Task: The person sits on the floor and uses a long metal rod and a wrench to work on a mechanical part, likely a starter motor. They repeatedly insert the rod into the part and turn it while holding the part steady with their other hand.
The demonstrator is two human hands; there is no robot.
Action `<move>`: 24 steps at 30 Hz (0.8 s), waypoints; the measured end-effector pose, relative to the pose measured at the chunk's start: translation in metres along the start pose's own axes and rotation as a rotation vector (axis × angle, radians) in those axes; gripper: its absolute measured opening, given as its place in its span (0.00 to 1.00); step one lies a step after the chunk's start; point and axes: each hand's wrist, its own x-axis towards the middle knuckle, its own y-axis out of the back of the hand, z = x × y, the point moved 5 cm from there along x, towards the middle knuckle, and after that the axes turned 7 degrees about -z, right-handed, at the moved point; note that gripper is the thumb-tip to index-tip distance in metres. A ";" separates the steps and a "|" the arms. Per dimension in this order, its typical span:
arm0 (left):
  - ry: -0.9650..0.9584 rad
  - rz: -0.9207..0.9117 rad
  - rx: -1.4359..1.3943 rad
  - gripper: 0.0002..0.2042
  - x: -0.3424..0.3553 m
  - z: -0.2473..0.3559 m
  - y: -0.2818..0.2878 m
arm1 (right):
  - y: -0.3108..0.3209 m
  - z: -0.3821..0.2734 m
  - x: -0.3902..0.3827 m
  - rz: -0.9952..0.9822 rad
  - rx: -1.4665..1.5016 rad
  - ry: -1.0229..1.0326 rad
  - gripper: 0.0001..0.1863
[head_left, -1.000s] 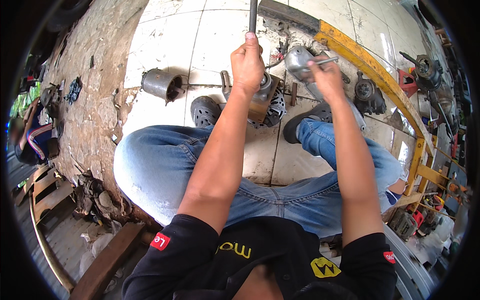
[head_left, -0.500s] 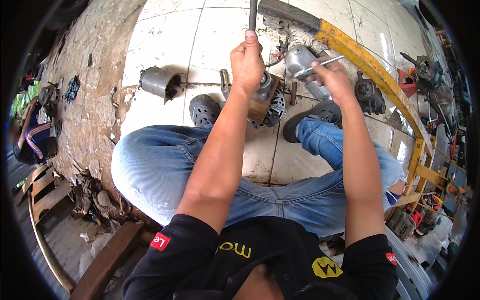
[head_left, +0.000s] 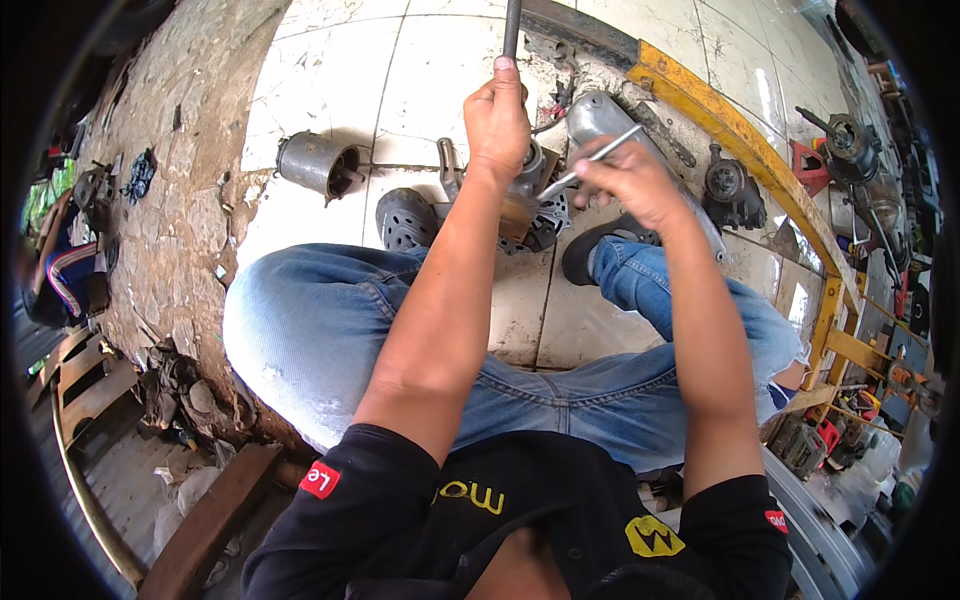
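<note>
My left hand [head_left: 497, 128] is wrapped round a long dark rod [head_left: 512, 25], held upright over a round metal part [head_left: 530, 172] on a wooden block [head_left: 516, 218]. My right hand [head_left: 628, 182] holds a slim silver rod [head_left: 623, 137] slanting toward that part; its fingers are slightly blurred. A slotted metal piece [head_left: 550, 230] lies by the block, and a narrow metal bracket [head_left: 447, 160] stands left of it. An aluminium housing [head_left: 592, 120] lies behind my right hand. My left hand hides some of the round part.
A metal cylinder [head_left: 312, 163] lies at left on white tiles. A yellow steel frame [head_left: 710, 105] arches along the right, beside motor parts [head_left: 733, 195] and heaped tools [head_left: 820, 440]. Another person [head_left: 70, 280] is at the far left. My legs and shoes surround the work.
My right hand has moved left and slightly downward with the silver rod, which now tilts more steeply toward the part on the block. My left hand is nearly unmoved.
</note>
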 end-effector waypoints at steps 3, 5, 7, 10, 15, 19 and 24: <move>-0.036 -0.031 0.005 0.30 0.000 -0.002 -0.005 | 0.004 0.017 0.008 0.120 -0.127 -0.019 0.09; -0.051 -0.039 0.013 0.29 0.000 0.000 -0.003 | 0.053 0.033 -0.001 0.334 -0.231 -0.004 0.10; -0.058 -0.038 0.043 0.28 0.002 -0.001 -0.001 | 0.065 0.028 -0.009 0.382 -0.194 0.009 0.11; -0.042 -0.012 0.024 0.29 0.003 0.000 0.002 | 0.038 0.005 -0.017 0.198 0.066 -0.007 0.13; -0.005 -0.041 -0.001 0.29 -0.004 0.003 -0.009 | 0.017 0.032 0.015 0.134 0.008 -0.036 0.11; -0.013 -0.051 -0.022 0.29 -0.007 0.003 -0.006 | 0.076 0.044 0.002 0.615 0.014 0.063 0.12; -0.015 -0.032 0.006 0.28 -0.002 0.000 -0.002 | 0.023 0.018 0.006 -0.055 0.163 -0.063 0.13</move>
